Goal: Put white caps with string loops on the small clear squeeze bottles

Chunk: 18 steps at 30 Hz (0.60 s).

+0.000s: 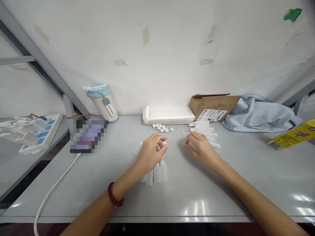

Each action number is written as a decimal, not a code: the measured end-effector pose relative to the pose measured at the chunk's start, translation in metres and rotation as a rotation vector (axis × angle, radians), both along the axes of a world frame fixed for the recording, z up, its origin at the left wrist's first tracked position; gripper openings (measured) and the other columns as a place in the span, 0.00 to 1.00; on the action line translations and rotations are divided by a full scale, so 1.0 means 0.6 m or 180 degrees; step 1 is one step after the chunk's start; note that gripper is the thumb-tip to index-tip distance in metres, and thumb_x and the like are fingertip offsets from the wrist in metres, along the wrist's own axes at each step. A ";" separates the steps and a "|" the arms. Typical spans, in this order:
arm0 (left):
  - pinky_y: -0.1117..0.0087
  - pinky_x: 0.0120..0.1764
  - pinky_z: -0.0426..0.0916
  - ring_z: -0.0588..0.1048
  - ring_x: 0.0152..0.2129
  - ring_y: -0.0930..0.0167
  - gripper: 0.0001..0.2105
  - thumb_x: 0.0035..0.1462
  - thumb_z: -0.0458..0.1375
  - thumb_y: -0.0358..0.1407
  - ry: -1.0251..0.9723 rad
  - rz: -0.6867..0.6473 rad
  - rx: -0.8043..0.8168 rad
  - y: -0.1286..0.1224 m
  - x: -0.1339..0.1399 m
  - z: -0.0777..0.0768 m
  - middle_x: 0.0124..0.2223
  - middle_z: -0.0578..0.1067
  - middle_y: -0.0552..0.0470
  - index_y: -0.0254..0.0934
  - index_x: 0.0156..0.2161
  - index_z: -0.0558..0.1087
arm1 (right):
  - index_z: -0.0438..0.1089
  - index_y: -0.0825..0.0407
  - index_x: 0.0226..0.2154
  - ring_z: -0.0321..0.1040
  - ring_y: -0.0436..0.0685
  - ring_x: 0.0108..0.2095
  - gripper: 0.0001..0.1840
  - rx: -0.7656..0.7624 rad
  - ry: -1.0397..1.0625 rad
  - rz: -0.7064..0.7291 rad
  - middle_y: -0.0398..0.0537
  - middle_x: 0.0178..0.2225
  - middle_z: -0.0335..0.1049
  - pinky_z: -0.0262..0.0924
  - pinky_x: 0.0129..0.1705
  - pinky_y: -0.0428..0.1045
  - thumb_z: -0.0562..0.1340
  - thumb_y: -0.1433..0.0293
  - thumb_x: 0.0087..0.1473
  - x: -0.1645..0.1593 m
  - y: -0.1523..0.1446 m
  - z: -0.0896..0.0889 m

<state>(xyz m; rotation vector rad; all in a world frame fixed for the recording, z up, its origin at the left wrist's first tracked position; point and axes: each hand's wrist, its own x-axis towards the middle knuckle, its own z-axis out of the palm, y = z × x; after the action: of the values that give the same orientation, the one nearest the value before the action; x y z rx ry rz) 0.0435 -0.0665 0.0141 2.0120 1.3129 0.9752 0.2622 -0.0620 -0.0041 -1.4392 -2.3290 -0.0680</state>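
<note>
My left hand (150, 150) is closed in a pinch on a small white cap (164, 143), held just above the table. Below it lie several translucent plastic tubes (157, 173) with thin white strings, partly covered by the hand and wrist. Another translucent tube (137, 148) rests to the left of the fingers. Beyond the left hand is a small pile of white caps (161, 127). My right hand (200, 146) has its thumb and forefinger drawn together beside more translucent tubes (211, 134); I cannot make out what is between its fingertips.
Along the wall stand a stack of white flat packages (169, 113), a cardboard box (214, 106) and a bundled light-blue cloth (261, 113). To the left are a tumbler (104, 105), a phone (90, 136) with a white cable (55, 186), and a power strip (44, 134). A yellow box (292, 134) lies right.
</note>
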 end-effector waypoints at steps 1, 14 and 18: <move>0.73 0.30 0.66 0.71 0.30 0.74 0.06 0.53 0.55 0.31 -0.0048 0.0011 -0.0023 -0.001 0.002 0.001 0.38 0.73 0.52 0.37 0.37 0.70 | 0.63 0.53 0.30 0.63 0.56 0.35 0.05 -0.0148 0.0127 0.0241 0.49 0.32 0.67 0.52 0.38 0.51 0.54 0.72 0.57 -0.011 -0.009 0.003; 0.73 0.32 0.67 0.71 0.31 0.73 0.08 0.51 0.56 0.34 -0.0445 0.0231 -0.0402 0.012 0.000 -0.003 0.38 0.73 0.51 0.36 0.38 0.71 | 0.66 0.53 0.43 0.63 0.52 0.31 0.14 -0.1118 0.0273 0.1835 0.48 0.30 0.66 0.56 0.39 0.48 0.49 0.66 0.61 -0.078 -0.066 0.002; 0.74 0.27 0.66 0.69 0.23 0.77 0.19 0.50 0.57 0.35 -0.0794 0.0261 -0.0691 0.011 -0.001 -0.003 0.37 0.71 0.53 0.38 0.49 0.64 | 0.68 0.52 0.41 0.63 0.51 0.29 0.16 -0.1053 0.0099 0.1748 0.47 0.28 0.66 0.56 0.38 0.48 0.49 0.64 0.62 -0.078 -0.065 0.002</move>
<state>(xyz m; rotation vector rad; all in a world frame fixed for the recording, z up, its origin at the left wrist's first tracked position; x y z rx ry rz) 0.0426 -0.0601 0.0125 1.6291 1.3100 1.0351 0.2155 -0.1008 -0.0029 -0.8641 -2.7106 0.5077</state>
